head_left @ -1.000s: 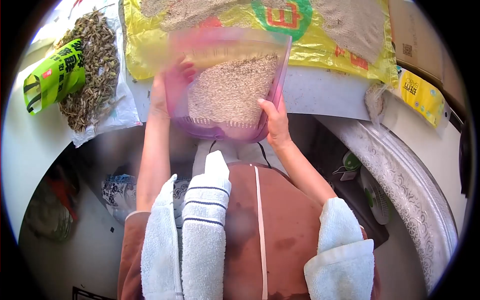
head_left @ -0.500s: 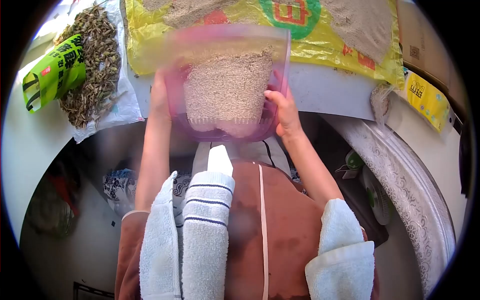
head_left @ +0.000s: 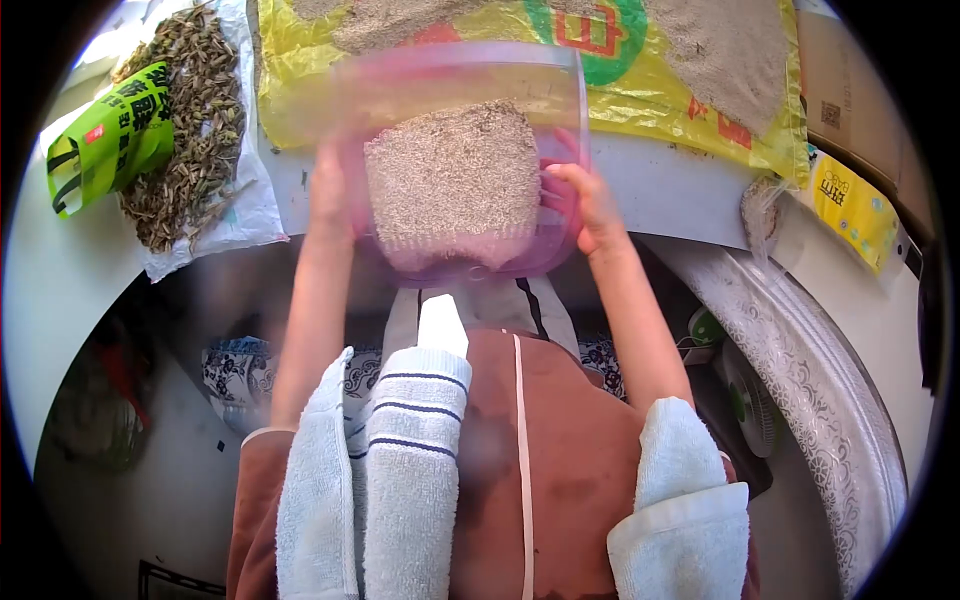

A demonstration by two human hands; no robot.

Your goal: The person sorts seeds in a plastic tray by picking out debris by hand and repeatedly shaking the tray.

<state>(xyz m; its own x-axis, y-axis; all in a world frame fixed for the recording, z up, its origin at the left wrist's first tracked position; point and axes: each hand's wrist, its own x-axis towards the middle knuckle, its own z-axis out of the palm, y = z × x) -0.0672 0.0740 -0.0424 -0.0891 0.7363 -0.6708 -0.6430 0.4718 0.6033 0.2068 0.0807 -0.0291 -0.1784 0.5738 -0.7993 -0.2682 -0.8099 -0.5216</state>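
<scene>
A translucent pink-purple plastic basket [head_left: 562, 95] with slotted lower walls is held up in front of my body, past the table's near edge. Pale, small seeds or grains [head_left: 455, 185] lie in a heap inside it. My left hand [head_left: 332, 190] is at the basket's left side, blurred, with its fingers mostly hidden behind the wall. On the opposite side my right hand [head_left: 585, 205] grips the wall, thumb towards the inside and fingers showing through the plastic behind.
Behind the basket, a yellow printed sack [head_left: 640, 110] carries more pale grains [head_left: 720, 50]. Dried pods [head_left: 195, 130] lie on a white plastic sheet [head_left: 258, 205] at left, beside a green packet [head_left: 110, 140]. At right are a yellow packet [head_left: 855, 210] and a cardboard box [head_left: 850, 100].
The grains have shifted within the basket, their heap now rounder at the top. My right hand has moved slightly right and up with the basket's side.
</scene>
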